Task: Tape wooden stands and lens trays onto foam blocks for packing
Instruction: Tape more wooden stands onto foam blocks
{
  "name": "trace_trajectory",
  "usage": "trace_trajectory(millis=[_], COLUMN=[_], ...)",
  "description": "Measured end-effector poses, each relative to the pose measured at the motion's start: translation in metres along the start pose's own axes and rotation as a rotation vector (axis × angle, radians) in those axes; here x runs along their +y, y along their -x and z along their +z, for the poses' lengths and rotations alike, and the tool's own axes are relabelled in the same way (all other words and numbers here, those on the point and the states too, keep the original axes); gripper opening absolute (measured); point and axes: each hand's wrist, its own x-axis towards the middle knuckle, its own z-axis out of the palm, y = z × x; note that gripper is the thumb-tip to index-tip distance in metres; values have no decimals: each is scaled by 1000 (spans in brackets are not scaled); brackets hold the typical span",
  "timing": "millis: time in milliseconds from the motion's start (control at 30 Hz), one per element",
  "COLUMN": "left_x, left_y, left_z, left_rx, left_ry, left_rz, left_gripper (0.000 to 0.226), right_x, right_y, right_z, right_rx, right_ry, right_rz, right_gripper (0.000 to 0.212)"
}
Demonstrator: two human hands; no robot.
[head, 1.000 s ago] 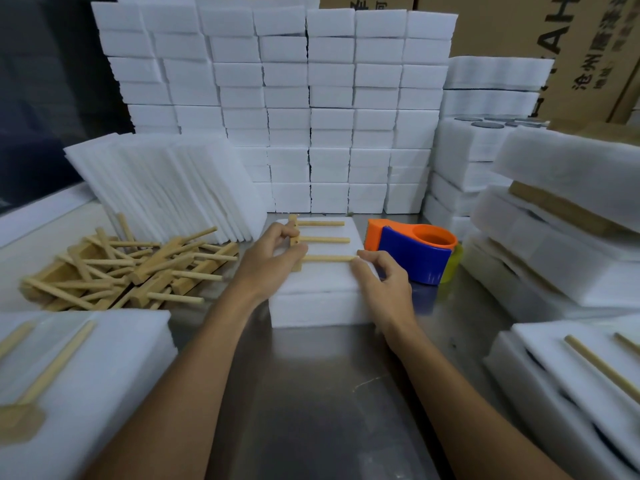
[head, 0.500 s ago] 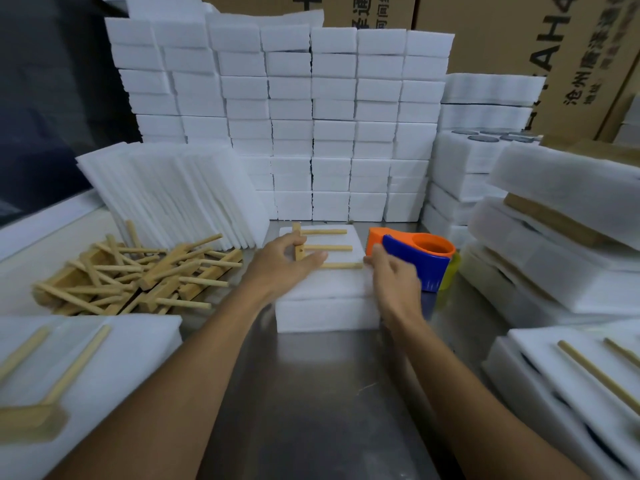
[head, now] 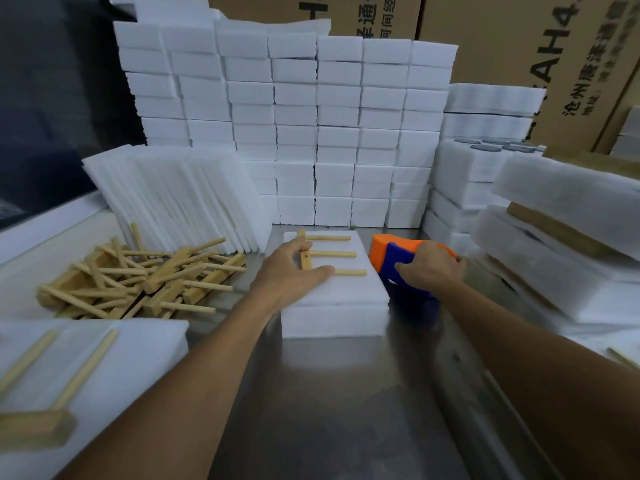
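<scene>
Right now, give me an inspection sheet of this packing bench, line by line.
Surface: metal table, shiny.
Job's things: wooden stand lying on foam block; tape dispenser beside it.
Clutter: loose stands pile; leaning foam sheets.
Hands: left hand presses the stand; right hand grips the dispenser.
Cables: nothing seen.
Surroundings: stacked foam blocks; cardboard boxes behind.

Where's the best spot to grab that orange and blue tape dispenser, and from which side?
Grip the tape dispenser across its blue body, coming from the right and above, as the right hand does now. Its left side sits close to the foam block, where the left hand presses the wooden stand.
</scene>
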Motion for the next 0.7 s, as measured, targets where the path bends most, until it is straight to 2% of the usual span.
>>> trace_trajectory(millis=[133, 233, 367, 500, 600, 667, 700], left_x=[-1, 5, 10, 18, 26, 29, 31], left_y=[-4, -8, -22, -37, -44, -47, -46], left_z=[2, 0, -8, -18, -25, -25, -24], left_rx=[7, 6, 44, -14, -70, -46, 16], left_ry=[48, 73, -47, -140, -186, -284, -349], left_rz=[-27, -68, -44, -50, -50, -10, 31], left_gripper=[51, 45, 14, 9, 9, 12, 14], right_x=[1, 0, -7, -14, -16, -14, -13], right_y=[-3, -3, 5, 13, 18, 22, 23], right_z=[-17, -36, -59, -75, -81, -82, -83], right_rx=[-18, -39, -20, -22, 25, 46, 47], right_ry=[-273, -437, -443, -390, -310, -334, -359], right_rz=[38, -35, -227, -357, -478, -522, -530], right_gripper=[28, 22, 19, 26, 23, 22, 21])
